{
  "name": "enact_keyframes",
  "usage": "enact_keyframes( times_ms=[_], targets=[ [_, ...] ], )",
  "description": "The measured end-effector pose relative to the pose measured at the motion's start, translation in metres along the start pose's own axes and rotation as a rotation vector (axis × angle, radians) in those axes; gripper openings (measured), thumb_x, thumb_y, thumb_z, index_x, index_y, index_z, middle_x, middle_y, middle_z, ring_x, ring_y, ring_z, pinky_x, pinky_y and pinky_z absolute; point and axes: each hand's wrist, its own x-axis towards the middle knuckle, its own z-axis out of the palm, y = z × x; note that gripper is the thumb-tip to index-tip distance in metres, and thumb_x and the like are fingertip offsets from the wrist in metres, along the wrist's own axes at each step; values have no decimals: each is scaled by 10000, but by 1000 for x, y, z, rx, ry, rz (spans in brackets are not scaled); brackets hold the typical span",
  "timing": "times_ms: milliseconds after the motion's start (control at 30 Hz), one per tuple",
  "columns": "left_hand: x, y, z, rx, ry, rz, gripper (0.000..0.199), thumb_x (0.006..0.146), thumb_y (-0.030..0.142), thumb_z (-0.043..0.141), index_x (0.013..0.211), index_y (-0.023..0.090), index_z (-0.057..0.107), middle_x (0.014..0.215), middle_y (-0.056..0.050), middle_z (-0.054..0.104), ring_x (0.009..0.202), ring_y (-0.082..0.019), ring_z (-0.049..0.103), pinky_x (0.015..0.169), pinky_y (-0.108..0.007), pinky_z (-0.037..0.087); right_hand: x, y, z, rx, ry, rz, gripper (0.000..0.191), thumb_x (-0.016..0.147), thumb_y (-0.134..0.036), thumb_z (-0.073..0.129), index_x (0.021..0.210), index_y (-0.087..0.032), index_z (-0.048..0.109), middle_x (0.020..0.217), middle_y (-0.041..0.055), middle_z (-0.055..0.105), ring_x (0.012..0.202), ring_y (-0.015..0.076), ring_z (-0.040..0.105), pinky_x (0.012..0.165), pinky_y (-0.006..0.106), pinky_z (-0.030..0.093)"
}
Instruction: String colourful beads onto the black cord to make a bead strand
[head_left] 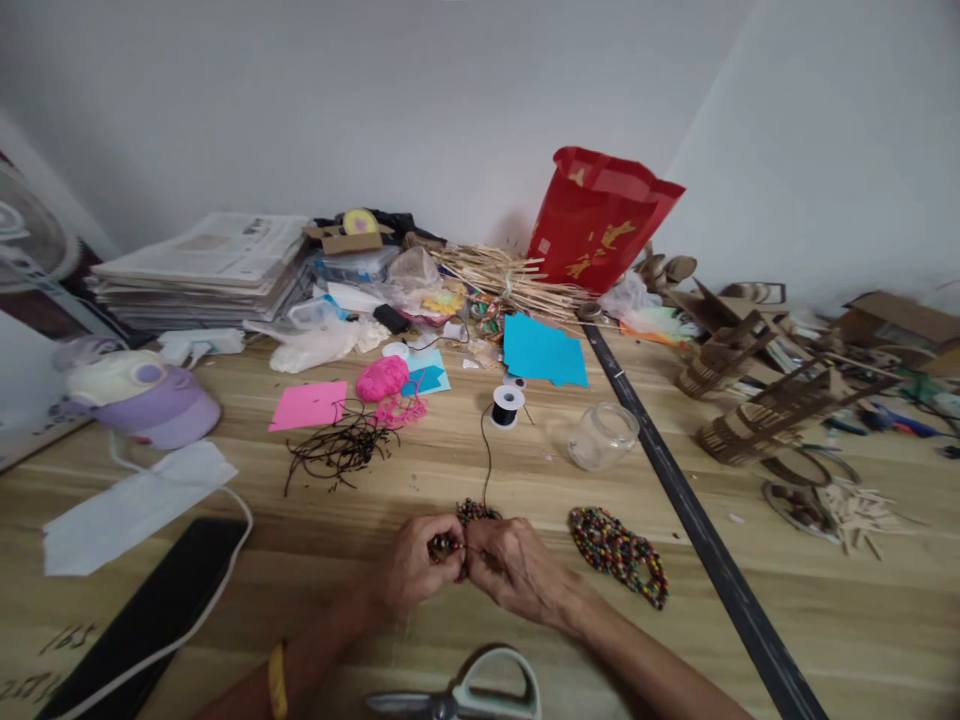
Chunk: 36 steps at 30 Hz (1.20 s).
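Observation:
My left hand is closed, fingers curled round a strand of small multicoloured beads. My right hand meets it fingertip to fingertip, pinching at the same strand; the exact spot between the fingers is partly hidden. A thin black cord runs from a spool down to the beads at my hands. To the right of my right hand lies a heap of similar beaded strands. Scissors with a pale handle lie on the table just in front of me.
Cut black cords, pink yarn and a pink paper lie left of the spool. A glass jar stands right of it. Beyond a black strip are bamboo pieces. A white cable crosses the left side.

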Motion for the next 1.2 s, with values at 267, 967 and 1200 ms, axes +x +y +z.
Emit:
enact_keyframes(
  times_ms=[267, 967, 1200],
  targets=[
    [6, -13, -5, -455, -159, -15, 313, 693, 437, 629, 695, 147, 510, 578, 10, 542, 545, -104, 481, 531, -211, 365, -2, 1, -4, 171, 55, 24, 208, 880, -151, 442, 718, -153, 573, 625, -33, 485, 556, 83, 403, 519, 192, 278],
    [5, -16, -2, -582, -175, -134, 355, 697, 464, 657, 739, 138, 523, 679, -15, 609, 602, -106, 560, 537, -202, 432, 9, 21, 16, 1219, 218, 320, 343, 765, -507, 621, 776, -182, 511, 774, 24, 624, 452, 71, 505, 357, 156, 347],
    [10, -23, -4, -485, -109, -107, 380, 721, 507, 613, 733, 147, 491, 625, -13, 598, 525, -92, 512, 480, -191, 402, 2, 9, -5, 409, 417, 157, 354, 850, -271, 561, 1190, -201, 488, 1035, 87, 613, 507, 68, 523, 452, 187, 440]
  ],
)
